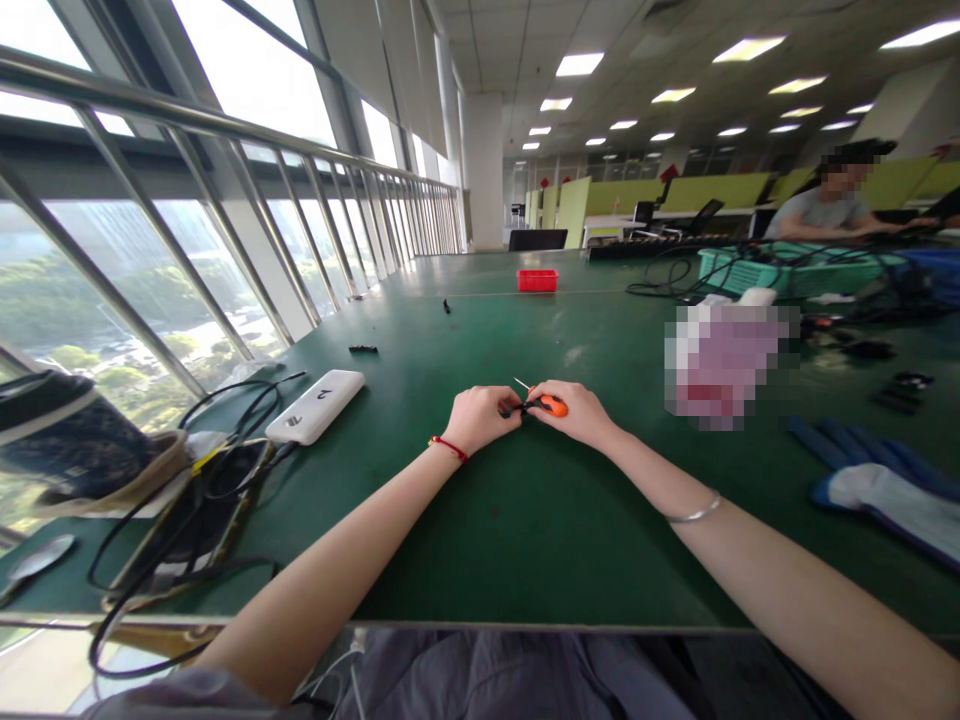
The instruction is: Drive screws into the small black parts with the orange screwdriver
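Note:
Both hands meet over the middle of the green table [480,560]. My right hand [576,410] is closed around a screwdriver with an orange handle [553,405]; its thin metal shaft points up and to the left. The fingers of my left hand [480,415] are pinched on a small black part [513,409], mostly hidden between the fingertips. That part sits right beside the right fingertips; whether they touch it too, I cannot tell.
A white power bank [319,405] and black cables lie left, near a phone [199,520]. Small black pieces [364,349] and a red bin [538,281] are farther back. On the right are a blurred pink package [727,360], blue-and-white gloves [892,490] and a teal basket [795,268]. Another person [825,205] sits beyond.

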{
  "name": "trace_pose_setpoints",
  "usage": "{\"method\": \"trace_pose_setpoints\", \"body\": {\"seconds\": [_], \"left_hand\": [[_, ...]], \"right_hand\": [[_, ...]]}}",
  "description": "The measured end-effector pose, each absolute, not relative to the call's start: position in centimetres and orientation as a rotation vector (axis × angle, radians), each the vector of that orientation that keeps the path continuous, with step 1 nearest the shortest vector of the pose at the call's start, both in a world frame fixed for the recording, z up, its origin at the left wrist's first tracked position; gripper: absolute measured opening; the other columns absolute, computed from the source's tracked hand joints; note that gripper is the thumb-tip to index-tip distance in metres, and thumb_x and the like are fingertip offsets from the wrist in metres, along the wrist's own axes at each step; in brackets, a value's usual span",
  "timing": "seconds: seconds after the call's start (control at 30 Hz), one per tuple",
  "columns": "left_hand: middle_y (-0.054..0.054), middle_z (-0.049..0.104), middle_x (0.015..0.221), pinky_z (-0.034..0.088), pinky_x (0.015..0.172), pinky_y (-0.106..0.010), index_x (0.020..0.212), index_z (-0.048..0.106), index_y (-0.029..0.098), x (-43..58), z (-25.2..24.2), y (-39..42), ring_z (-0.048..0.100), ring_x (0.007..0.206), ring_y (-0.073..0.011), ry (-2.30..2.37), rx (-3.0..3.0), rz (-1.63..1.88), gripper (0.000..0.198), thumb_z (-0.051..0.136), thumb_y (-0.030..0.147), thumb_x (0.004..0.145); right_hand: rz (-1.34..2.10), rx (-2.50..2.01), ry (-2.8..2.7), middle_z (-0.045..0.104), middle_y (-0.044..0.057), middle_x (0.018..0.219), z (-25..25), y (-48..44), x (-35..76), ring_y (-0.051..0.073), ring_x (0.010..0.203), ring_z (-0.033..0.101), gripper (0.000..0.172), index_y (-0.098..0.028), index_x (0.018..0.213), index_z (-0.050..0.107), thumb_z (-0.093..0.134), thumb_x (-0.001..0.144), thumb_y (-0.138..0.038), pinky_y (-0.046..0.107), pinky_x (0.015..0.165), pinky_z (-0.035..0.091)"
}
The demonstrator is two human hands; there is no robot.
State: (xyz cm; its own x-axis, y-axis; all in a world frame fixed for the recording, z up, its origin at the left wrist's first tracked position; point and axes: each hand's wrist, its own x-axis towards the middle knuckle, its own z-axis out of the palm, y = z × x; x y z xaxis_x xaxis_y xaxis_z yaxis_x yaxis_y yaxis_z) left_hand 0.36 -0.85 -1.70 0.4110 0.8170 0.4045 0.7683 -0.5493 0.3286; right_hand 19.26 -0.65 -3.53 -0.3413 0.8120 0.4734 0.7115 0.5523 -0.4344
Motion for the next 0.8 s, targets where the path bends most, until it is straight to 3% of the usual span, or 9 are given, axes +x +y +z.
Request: {"method": "trace_pose_setpoints", "body": {"seconds": [0.3, 0.8], "left_hand": [[-0.003, 0.068, 0.085, 0.042, 0.068, -0.024, 0.083, 0.066, 0.020, 0.27, -1.44, -0.89, 0.060, 0.083, -0.0170, 1.392, 2.784, 0.887, 0.014, 0.054, 0.022, 0.075], [-0.001, 0.068, 0.083, 0.045, 0.072, -0.027, 0.078, 0.066, 0.021, 0.52, -1.49, -1.13, 0.060, 0.081, -0.0178, 1.394, 2.668, 0.900, 0.010, 0.059, 0.026, 0.072]], "right_hand": [[0.038, -1.364, -2.145, 0.064, 0.002, 0.089, -3.31, -0.82, 18.92, 0.018, 0.076, 0.060, 0.018, -0.027, 0.092, 0.065, 0.058, 0.080, -0.037, 0.026, 0.057, 0.039], [0.049, -1.125, -2.213, 0.063, 0.002, 0.089, -2.67, -1.17, 19.16, 0.016, 0.076, 0.059, 0.015, -0.025, 0.093, 0.065, 0.055, 0.082, -0.029, 0.026, 0.064, 0.043]]}}
